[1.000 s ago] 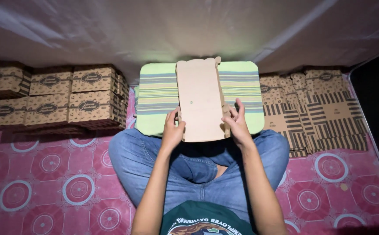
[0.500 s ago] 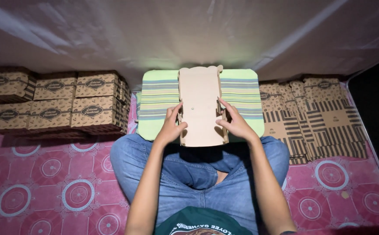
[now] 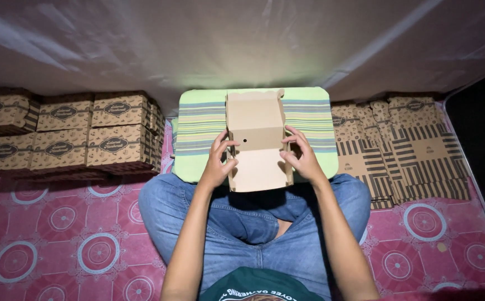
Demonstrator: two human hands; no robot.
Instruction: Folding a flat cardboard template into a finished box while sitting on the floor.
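At centre frame, over the lap, both hands grip a partly folded brown cardboard box blank. Left hand pinches the blank's left edge, fingers curled onto its face, thumb side toward the person. Right hand clamps the right edge the same way, fingertips pressing on the panel. Blank stands lengthwise away from the person, upper part folded up with side flaps raised, lower panel flat and tilted toward the lap. A small dark hole shows near the left fold line. Blank rests on a green striped cushion which lies across the knees; person sits cross-legged in blue jeans. To the left, a stack of finished printed boxes in two rows, against the wall. To the right, a pile of flat unfolded blanks with striped print, just beside the cushion. All on a pink floor mat with circle patterns. Pale sheeting wall behind.
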